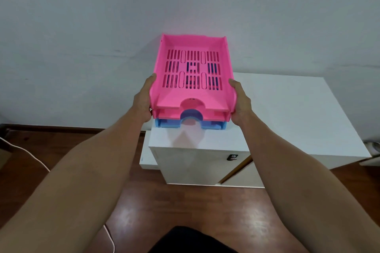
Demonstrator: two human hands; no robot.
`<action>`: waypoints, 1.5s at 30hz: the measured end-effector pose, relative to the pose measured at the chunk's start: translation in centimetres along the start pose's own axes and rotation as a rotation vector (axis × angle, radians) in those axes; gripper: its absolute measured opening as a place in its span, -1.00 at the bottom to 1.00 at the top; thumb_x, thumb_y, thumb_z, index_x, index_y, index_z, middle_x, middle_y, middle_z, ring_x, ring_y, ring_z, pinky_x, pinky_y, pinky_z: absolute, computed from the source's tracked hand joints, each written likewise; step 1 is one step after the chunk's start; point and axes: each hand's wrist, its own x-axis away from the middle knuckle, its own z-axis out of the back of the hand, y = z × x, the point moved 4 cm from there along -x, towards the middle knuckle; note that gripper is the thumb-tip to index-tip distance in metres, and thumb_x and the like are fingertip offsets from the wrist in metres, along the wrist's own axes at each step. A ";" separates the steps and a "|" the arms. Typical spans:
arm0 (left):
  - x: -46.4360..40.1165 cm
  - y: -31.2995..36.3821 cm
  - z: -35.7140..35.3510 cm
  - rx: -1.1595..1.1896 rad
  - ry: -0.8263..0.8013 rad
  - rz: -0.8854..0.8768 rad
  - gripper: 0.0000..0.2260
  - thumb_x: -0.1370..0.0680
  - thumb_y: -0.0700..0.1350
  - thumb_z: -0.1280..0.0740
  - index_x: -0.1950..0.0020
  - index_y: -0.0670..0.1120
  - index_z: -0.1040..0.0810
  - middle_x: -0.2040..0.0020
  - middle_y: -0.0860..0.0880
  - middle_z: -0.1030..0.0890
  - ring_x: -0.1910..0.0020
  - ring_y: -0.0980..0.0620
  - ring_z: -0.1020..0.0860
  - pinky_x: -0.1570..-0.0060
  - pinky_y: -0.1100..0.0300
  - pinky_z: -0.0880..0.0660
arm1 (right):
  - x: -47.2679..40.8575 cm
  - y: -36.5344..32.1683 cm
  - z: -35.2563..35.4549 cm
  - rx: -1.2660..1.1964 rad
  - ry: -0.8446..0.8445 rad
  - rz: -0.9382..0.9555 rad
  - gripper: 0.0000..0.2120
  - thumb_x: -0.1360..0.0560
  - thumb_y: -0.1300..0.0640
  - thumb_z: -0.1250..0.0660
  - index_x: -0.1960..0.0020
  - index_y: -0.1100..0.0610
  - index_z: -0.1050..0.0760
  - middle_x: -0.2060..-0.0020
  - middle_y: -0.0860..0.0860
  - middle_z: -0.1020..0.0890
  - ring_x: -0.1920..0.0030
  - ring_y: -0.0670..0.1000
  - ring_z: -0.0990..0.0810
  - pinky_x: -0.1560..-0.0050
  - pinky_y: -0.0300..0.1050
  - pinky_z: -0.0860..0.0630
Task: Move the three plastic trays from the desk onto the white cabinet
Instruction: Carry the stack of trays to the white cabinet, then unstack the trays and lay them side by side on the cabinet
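Both hands, left hand (144,100) and right hand (240,102), grasp the stacked trays (191,72) by their sides, at the white cabinet (287,109)'s near-left top; only letting go appears left.

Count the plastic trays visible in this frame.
3, stacked between both hands above the cabinet: top pink tray, second pink tray, blue tray at bottom.

No text, label, brand, number or sign can be read here. The pink tray (192,72) carries only slots, and the small dark lock (232,157) on the white cabinet (205,162) front, below the tray, shows no legible marking.
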 end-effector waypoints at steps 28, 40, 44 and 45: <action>4.8 5.4 -1.2 -0.246 0.127 -0.299 -0.94 -0.54 -0.13 -0.41 0.10 -0.01 -0.68 0.02 -0.03 -0.65 -0.07 -0.08 -0.58 -0.23 -0.14 -0.57 | 4.8 -3.9 -2.7 0.428 0.225 0.414 -0.68 -0.52 0.03 -0.36 0.25 0.14 -0.30 0.35 0.03 -0.33 0.37 -0.06 -0.31 0.30 -0.20 -0.31; 7.4 4.7 -2.4 -0.557 0.096 -0.377 -0.61 -0.57 -0.41 -0.20 -0.35 -0.25 -0.62 -0.07 -0.10 -0.66 -0.05 -0.10 -0.61 0.04 0.07 -0.65 | 6.2 -2.8 -2.7 0.613 0.218 0.362 -0.64 -0.43 0.43 -0.01 0.24 0.03 -0.39 0.32 -0.06 -0.46 0.33 -0.04 -0.39 0.35 -0.18 -0.29; 8.3 4.4 -3.2 -0.585 0.123 -0.393 -0.60 -0.58 -0.42 -0.18 -0.35 -0.25 -0.61 -0.09 -0.08 -0.65 -0.08 -0.08 -0.60 -0.06 0.05 -0.63 | 6.9 -3.7 -2.2 0.493 0.201 0.346 -0.59 -0.45 0.46 0.03 0.28 0.05 -0.41 0.32 -0.03 -0.49 0.34 -0.02 -0.39 0.37 -0.22 -0.34; 8.6 4.3 -3.6 -0.596 0.129 -0.407 -0.60 -0.57 -0.42 -0.18 -0.35 -0.25 -0.61 -0.09 -0.08 -0.64 -0.07 -0.08 -0.59 -0.06 0.06 -0.62 | 7.0 -3.8 -1.9 0.461 0.199 0.341 -0.58 -0.44 0.46 0.04 0.28 0.06 -0.44 0.32 -0.02 -0.50 0.32 0.01 -0.39 0.35 -0.20 -0.36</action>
